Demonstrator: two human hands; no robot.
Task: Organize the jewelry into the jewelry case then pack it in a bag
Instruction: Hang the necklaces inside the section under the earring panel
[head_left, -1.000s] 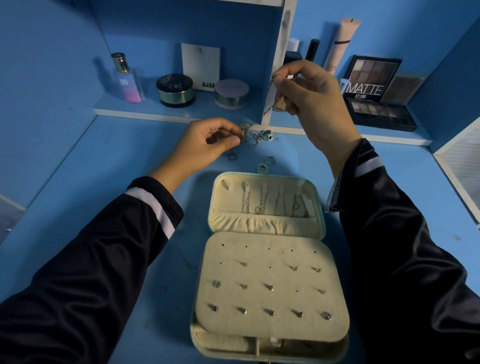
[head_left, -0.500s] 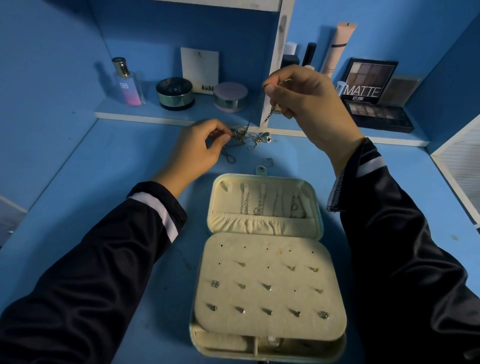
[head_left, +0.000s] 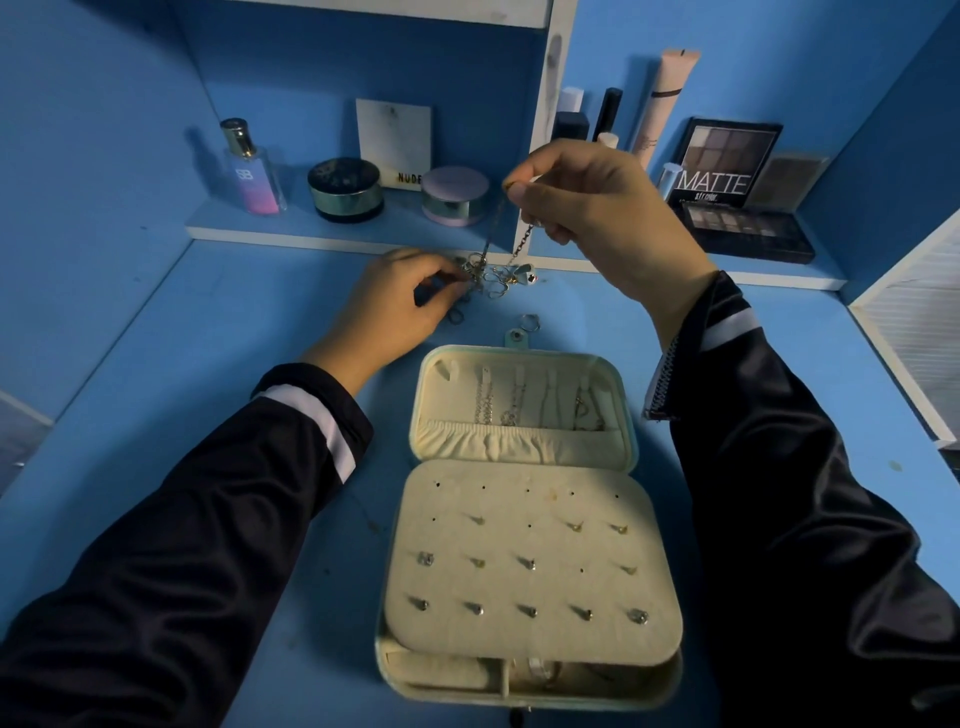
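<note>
A thin chain (head_left: 522, 244) is being pinched between the thumb and fingertips of the right hand (head_left: 602, 218) and held up above the desk (head_left: 208, 415), so that its length is being drawn taut out of the tangle of jewelry (head_left: 493, 273) below. The tangle is being pinned at the desk by the left hand (head_left: 400, 306), whose fingertips are being closed on it. This is probably being done so that only the one chain is lifted.

The jewelry case (head_left: 498, 587) is lying open just in front of the person, near both hands. Necklaces (head_left: 485, 402) are being kept hanging in its lid above the gathered pocket (head_left: 519, 444), and stud earrings (head_left: 527, 563) are being held in the holes of the pad. A loose ring (head_left: 529, 322) is lying beside the clasp tab, between case and tangle.

Sorting is judged to be partly done; no bag is being shown.
</note>
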